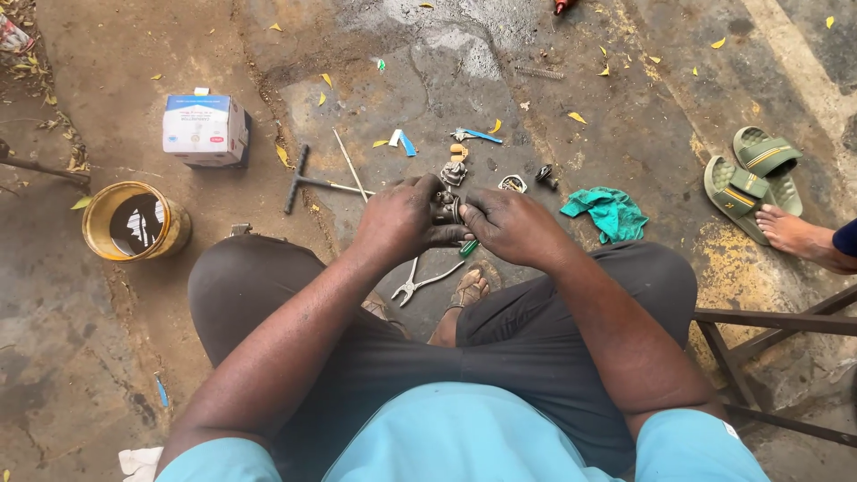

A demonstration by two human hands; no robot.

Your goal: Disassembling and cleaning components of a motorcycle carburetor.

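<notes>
Metal part (449,210) is sitting at frame centre, both the left hand (403,219) and right hand (513,225) closing tightly around it, pliers (418,282) lying below.

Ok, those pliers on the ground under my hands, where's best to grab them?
Probably by the two handles of the pliers, coming from the right: they splay open toward your foot, while the nose points left, close to your left leg.
</notes>
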